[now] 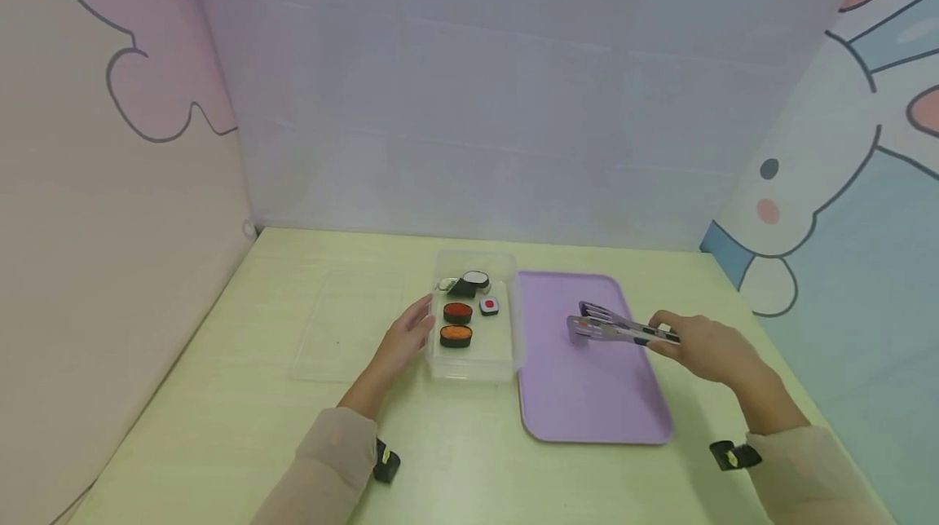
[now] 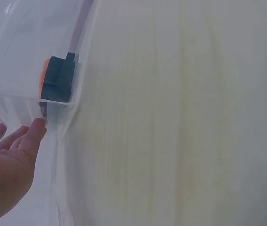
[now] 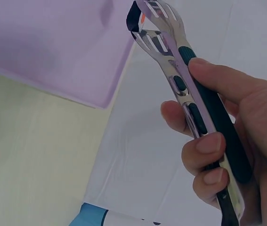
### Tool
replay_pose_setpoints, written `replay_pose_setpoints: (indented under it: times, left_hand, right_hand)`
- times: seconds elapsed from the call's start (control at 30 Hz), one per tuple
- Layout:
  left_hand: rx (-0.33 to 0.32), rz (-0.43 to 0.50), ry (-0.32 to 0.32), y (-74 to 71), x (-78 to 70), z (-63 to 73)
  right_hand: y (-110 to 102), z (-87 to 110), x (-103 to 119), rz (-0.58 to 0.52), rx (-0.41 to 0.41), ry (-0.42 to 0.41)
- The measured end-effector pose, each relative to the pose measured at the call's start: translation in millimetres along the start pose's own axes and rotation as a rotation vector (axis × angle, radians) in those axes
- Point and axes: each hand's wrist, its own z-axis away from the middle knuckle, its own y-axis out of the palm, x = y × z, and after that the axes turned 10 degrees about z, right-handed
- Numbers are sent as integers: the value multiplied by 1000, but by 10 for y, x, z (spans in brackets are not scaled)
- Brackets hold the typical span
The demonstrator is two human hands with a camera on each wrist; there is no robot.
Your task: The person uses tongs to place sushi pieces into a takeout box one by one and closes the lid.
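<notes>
My left hand (image 1: 402,339) rests its fingertips against the left wall of a clear plastic box (image 1: 480,368). Inside the box are a red-topped sushi piece (image 1: 458,312), an orange-topped sushi piece (image 1: 456,336), a small sushi roll with a red centre (image 1: 489,306) and, toward the back, white-and-black sushi pieces (image 1: 475,279). My right hand (image 1: 711,346) grips metal tongs (image 1: 614,333) with dark handle pads over a purple tray (image 1: 587,411). Between the tongs' tips is a small sushi piece (image 3: 133,18), black-sided with a bit of orange; the tips partly hide it.
A clear flat lid (image 1: 348,329) lies on the pale yellow table (image 1: 455,460) left of the box. The tray sits right beside the box's right wall. Fabric walls with cartoon prints (image 1: 800,183) enclose the table at the back and sides.
</notes>
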Motion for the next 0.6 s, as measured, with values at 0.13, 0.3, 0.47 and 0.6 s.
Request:
replay_pose_setpoints:
  times: [0.13, 0.3, 0.47, 0.6]
  left_hand:
    - [-10, -3, -7, 0, -2, -1]
    - [-13, -3, -13, 8, -15, 10]
    - [-15, 5, -12, 16, -26, 22]
    - [-18, 9, -6, 18, -28, 24]
  right_hand:
    - [-114, -48, 59, 6, -16, -9]
    - [-230, -145, 156, 16, -14, -6]
    - [-325, -252, 257, 22, -30, -26]
    - [-394, -329, 345, 26, -43, -46]
